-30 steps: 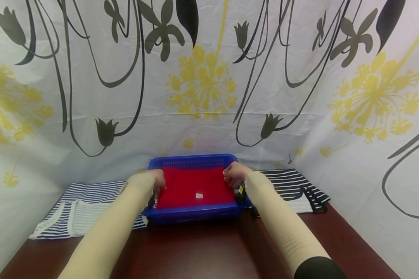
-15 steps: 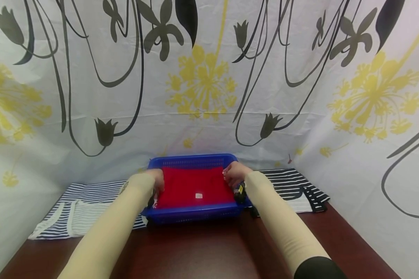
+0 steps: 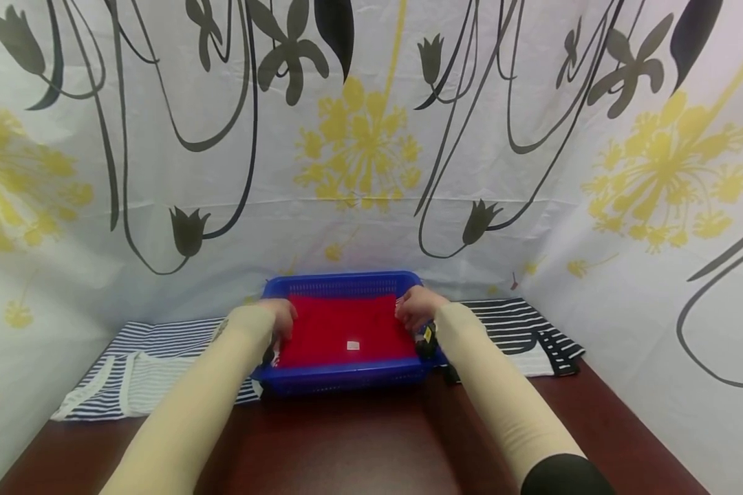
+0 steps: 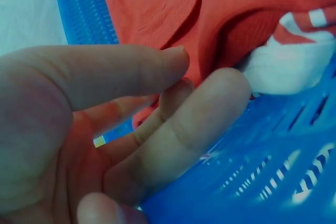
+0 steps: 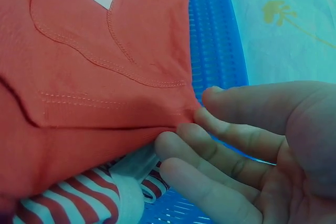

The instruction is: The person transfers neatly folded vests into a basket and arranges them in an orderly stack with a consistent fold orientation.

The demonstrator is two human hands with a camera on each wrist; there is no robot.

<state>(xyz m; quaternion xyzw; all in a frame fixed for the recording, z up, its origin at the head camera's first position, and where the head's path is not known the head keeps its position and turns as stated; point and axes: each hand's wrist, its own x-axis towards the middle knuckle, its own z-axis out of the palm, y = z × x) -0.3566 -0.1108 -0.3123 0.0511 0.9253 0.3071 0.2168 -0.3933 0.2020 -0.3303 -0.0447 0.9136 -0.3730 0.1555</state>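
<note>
A folded red garment [image 3: 340, 330] with a small white label lies in the blue plastic basket [image 3: 347, 368]. My left hand [image 3: 278, 317] is at the garment's left edge; in the left wrist view its thumb and fingers stay loosely apart in front of the cloth. At the opposite edge, my right hand [image 3: 417, 307] pinches the cloth, which draws out toward the fingertips in the right wrist view. Red-and-white striped cloth [image 5: 79, 198] shows beneath the red garment.
Blue-and-white striped clothing [image 3: 105, 392] lies left of the basket, and black-and-white striped clothing [image 3: 520, 330] lies right of it. The dark brown table [image 3: 340, 440] extends in front. A white curtain [image 3: 359, 234] with a flower print hangs behind.
The hands, the red garment and the basket stay nearly where they were. The left fingers shift only slightly at the garment's edge.
</note>
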